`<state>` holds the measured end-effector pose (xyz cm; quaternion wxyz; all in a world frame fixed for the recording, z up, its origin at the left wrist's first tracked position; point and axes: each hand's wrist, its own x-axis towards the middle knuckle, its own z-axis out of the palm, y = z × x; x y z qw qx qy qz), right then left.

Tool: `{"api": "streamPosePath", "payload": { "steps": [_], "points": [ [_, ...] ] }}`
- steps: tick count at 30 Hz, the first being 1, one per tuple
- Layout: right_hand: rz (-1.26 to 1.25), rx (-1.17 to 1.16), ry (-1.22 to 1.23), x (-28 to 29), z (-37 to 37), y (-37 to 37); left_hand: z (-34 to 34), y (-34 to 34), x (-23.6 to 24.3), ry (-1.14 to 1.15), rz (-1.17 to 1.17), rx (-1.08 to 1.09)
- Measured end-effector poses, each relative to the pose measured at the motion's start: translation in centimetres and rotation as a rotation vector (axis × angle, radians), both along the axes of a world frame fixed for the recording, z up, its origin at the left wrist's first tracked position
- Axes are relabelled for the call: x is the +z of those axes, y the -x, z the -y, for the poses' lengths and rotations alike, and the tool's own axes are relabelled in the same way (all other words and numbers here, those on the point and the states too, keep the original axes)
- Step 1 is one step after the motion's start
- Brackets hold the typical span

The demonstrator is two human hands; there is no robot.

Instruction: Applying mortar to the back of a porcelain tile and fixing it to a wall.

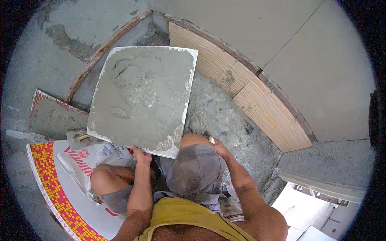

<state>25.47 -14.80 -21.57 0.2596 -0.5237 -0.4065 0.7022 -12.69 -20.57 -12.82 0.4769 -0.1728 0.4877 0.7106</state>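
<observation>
A large square tile [140,96] stands tilted before me, its face spread with wet grey mortar and its pale rim showing at the edges. My left hand [140,156] is closed at the tile's near edge, with its fingers partly hidden. A small red piece shows beside those fingers; I cannot tell what it belongs to. Beyond my right knee, my right hand [219,148] is closed around something small and pale, mostly hidden. Wet grey mortar [217,108] covers the floor just past that hand.
Wood-patterned tiles [265,112] line the low wall at the right. A mortar-coated tile piece [54,114] lies at the left. Near my left knee are a white plastic sack [90,154] and a red-and-yellow patterned carton [56,180]. Pale panels [303,209] stand at the lower right.
</observation>
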Motion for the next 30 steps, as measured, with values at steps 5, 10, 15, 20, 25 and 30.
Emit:
{"api": "streamPosePath", "payload": {
  "steps": [5,10,15,20,25,30],
  "points": [
    [0.126,0.331,0.122,11.3,-2.1,-4.7,-0.4,0.7,-0.2,0.011,0.009,0.055],
    [0.285,0.345,0.169,21.9,-5.4,-6.2,-0.4,0.5,-1.5,-0.01,0.046,0.099],
    [0.445,0.456,0.033,30.6,-11.7,-2.7,-0.7,-0.3,-1.2,-0.059,0.064,0.12],
    [0.581,0.46,-0.384,32.1,-18.0,8.3,0.0,0.4,-2.5,-0.188,0.009,0.107],
    [1.038,0.429,-1.015,26.5,-19.2,18.3,0.0,0.8,-5.8,-0.051,0.013,0.202],
    [1.185,0.493,-0.942,30.6,-19.1,17.1,0.1,0.6,-6.9,0.051,-0.008,0.197]
  ]
}}
